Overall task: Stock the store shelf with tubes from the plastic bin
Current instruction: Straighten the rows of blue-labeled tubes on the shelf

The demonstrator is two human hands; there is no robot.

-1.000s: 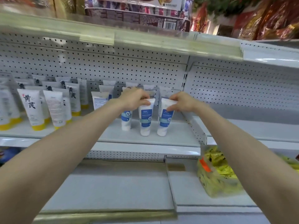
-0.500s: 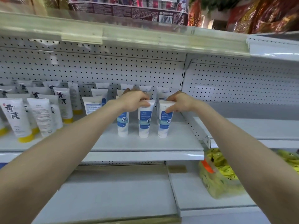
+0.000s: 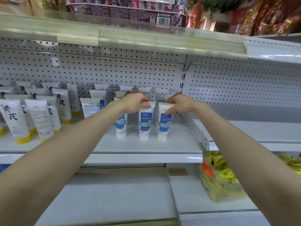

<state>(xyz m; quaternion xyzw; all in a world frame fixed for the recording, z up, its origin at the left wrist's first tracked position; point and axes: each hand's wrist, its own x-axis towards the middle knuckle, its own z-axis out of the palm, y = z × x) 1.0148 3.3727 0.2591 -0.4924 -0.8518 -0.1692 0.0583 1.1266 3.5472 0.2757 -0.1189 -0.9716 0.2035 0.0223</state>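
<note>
- Hands both reach to the middle shelf, bare forearms coming in from the bottom corners.
- Left hand: fingers curled down over the flat crimped top of the middle tube, gripping it.
- Right hand: thumb on the front and fingers over the top edge of the right tube, pinching it.
- Both held tubes are white with a blue label. They stand upright, cap down, on the shelf surface near its front, just beside each other with a narrow gap.
- Left tube has the same design and stands upright just left of the middle tube. Its top is hidden behind the left wrist, and I cannot tell if the hand touches it.
- More matching tubes stand in rows behind the front three, back toward the pegboard panel. Some are hidden by the hands.
- Yellow-capped tubes, white with black characters, are grouped upright at the left end of the same shelf, well apart from the hands.
- Shelf divider bracket runs just right of the right tube, and the next bay's shelf lies beyond it.
- Yellow bag sits on the lower shelf, below the right forearm.
- Price rail of the upper shelf runs across the top, blurred. Red packaged goods sit above it.
</note>
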